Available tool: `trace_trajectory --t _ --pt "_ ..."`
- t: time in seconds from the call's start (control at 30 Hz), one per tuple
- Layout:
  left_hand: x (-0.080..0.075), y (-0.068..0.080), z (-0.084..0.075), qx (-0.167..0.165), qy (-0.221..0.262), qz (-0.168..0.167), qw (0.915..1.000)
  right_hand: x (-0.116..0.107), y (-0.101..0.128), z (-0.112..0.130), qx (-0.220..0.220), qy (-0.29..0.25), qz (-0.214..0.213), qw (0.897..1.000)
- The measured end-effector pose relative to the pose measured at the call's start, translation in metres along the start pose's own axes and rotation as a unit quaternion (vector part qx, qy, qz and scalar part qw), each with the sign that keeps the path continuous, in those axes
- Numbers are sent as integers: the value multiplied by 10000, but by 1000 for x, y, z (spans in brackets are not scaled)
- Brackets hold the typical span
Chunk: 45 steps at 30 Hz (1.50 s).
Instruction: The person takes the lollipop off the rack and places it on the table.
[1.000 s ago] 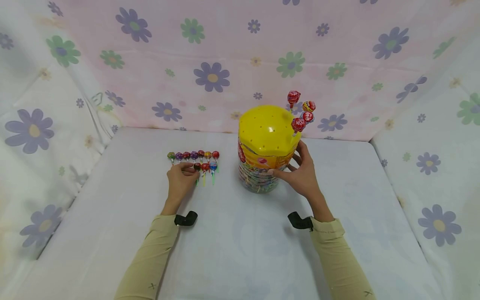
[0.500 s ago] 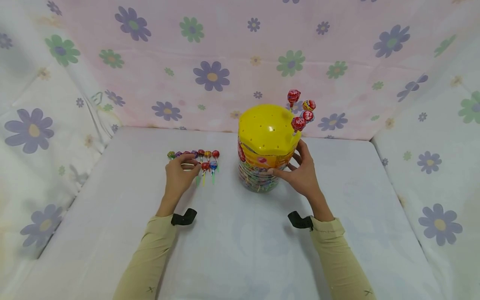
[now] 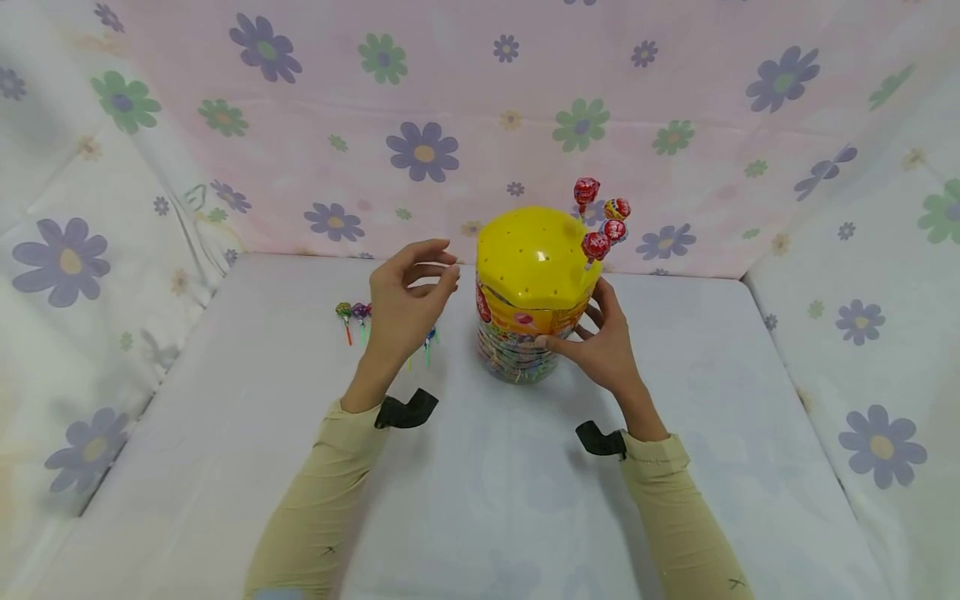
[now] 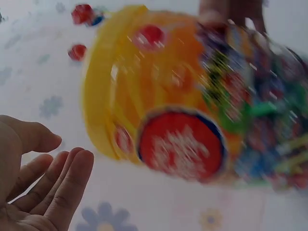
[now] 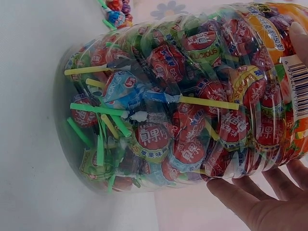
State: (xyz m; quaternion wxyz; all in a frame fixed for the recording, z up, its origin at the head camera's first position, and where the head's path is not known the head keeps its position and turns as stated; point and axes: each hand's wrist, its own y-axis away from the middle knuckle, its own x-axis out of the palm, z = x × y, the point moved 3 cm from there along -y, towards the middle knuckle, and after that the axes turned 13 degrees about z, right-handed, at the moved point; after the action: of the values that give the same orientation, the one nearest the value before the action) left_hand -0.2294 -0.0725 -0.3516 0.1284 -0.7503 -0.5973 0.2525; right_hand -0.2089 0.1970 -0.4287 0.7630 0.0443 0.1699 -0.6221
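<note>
1. Standing on the white worktop (image 3: 225,433) toward its back edge, a little right of the middle, a clear lollipop jar (image 3: 525,350) with a yellow lid (image 3: 534,254) is being observed.
2. The jar is being gripped by the right hand (image 3: 600,346): thumb across the front wall, fingers curled round the right side, as the right wrist view confirms.
3. The jar is being seen packed with wrapped lollipops in the right wrist view.
4. Four lollipops (image 3: 596,246) are being held upright in holes at the lid's back right rim.
5. The left hand (image 3: 405,300) is being held raised above the worktop, just left of the lid, not touching it; its fingers are loosely bent and apart, and nothing is seen between them. The left wrist view is blurred.
6. A row of loose lollipops (image 3: 352,312) is lying on the worktop left of the jar, partly hidden behind the left hand.
</note>
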Motion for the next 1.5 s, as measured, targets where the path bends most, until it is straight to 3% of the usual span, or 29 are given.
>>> trace_trajectory --t 0.13,0.37,0.7,0.93,1.27,1.5 --pt "16 -20 -21 242 65 241 9994 0 0 0 -23 -18 8 10000" --pt "41 -52 -42 205 324 882 9954 0 0 -1 4 18 9 10000" --pt "77 -88 -51 82 452 1483 9879 0 0 -3 41 32 1 10000" --pt "92 -98 -51 36 456 1595 9861 0 -1 -2 68 23 14 10000" --pt "100 -103 -56 168 -63 1546 9878 -1 -2 0 158 199 -40 9997" --pt "96 -102 -61 702 414 1246 9889 0 0 1 179 138 -34 9997"
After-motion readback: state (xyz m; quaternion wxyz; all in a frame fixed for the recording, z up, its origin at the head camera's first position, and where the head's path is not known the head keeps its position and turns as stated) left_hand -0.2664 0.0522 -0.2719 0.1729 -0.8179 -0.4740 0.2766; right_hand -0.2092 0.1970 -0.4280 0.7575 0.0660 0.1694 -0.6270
